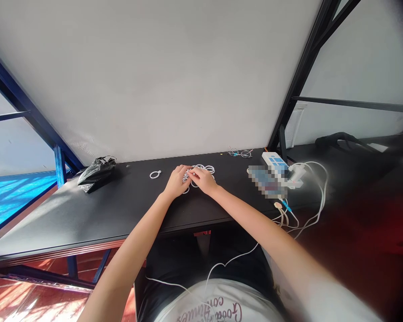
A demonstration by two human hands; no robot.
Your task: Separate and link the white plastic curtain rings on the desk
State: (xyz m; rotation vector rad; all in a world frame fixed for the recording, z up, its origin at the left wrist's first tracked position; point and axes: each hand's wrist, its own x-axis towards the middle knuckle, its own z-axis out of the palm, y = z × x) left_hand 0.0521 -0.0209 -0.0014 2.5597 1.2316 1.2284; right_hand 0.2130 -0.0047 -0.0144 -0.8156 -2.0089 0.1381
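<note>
And a white cable coil (pixel 206 169) is being pinched at its near side between the closed fingertips of the left hand (pixel 176 180) and the right hand (pixel 204 179), kept on the black desk (pixel 127 205) near the middle of its back edge, a small white loop (pixel 155 174) lying just leftward.

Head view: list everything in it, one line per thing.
table: one, black, across the middle.
coiled cable: one, white, table middle, at the hands.
small loop: one, white, left of the hands.
plastic bag: one, black, table's far left.
glasses: one pair, thin-rimmed, far edge.
power strip: one, white and blue, right side.
loose cables: several, white, trailing off the right edge.
left hand: one, bare, gripping the coiled cable.
right hand: one, bare, gripping the coiled cable.
</note>
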